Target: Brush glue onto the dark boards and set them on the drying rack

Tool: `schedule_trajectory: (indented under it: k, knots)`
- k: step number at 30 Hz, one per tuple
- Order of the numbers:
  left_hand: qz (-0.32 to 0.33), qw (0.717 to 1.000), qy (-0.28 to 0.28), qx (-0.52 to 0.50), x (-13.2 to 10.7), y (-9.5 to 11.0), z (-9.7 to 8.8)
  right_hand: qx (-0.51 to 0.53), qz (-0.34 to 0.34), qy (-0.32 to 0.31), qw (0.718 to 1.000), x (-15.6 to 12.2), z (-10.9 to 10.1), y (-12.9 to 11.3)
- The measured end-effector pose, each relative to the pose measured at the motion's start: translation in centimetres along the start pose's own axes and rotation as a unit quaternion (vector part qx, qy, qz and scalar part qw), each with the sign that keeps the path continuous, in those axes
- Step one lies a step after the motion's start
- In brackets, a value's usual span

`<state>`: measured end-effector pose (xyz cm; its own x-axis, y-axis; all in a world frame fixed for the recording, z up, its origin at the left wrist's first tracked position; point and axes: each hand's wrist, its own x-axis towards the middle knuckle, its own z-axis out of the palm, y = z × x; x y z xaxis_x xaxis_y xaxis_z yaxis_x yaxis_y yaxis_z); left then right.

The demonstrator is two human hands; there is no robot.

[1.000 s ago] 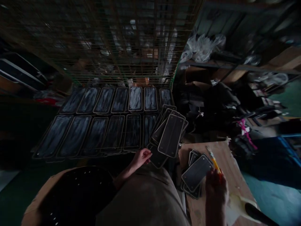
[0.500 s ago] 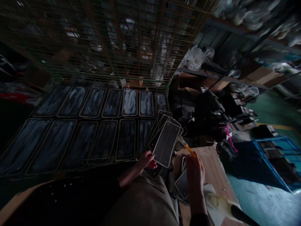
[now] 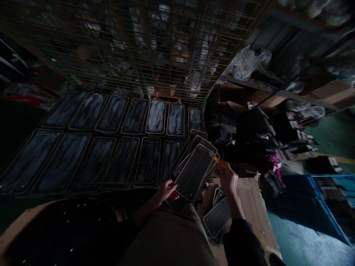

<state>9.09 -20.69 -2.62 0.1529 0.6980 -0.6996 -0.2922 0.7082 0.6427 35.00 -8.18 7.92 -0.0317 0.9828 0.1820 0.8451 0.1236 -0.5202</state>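
Note:
My left hand [image 3: 167,190] grips the lower left edge of a dark rectangular panel [image 3: 194,171] with rounded corners, a pale rim and small dots near its corners. More such panels lie fanned out beneath it. My right hand [image 3: 229,179] is closed around the orange handle of a brush [image 3: 217,159]. The brush's bristle end touches the panel near its upper right corner. Below my right hand, several similar panels [image 3: 217,217] rest in a pile on a wooden board [image 3: 251,195].
Two rows of panels with whitish streaks [image 3: 72,159] lie to the left. Behind them rises a wire mesh cage [image 3: 133,44]. Black bundles [image 3: 222,123] and a shelf with plastic bags [image 3: 245,64] are at the right, beyond a blue-framed bin [image 3: 307,199].
My right hand has moved up and left, bringing the brush from beside the panel onto its upper right corner. My left hand still grips the panel. The camera view has shifted slightly.

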Motion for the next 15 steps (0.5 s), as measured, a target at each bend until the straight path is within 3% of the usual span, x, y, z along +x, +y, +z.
schedule_trajectory:
  k: [6, 15]
  knots:
    - [0.008, 1.0, -0.01, -0.007, -0.4, 0.5, -0.2, -0.027, -0.017, -0.022, 0.999, 1.5, 1.2, 0.7]
    - [0.008, 0.999, -0.008, -0.031, -0.5, 0.5, -0.4, -0.004, -0.009, -0.092, 0.996, -2.5, 0.0, -0.9]
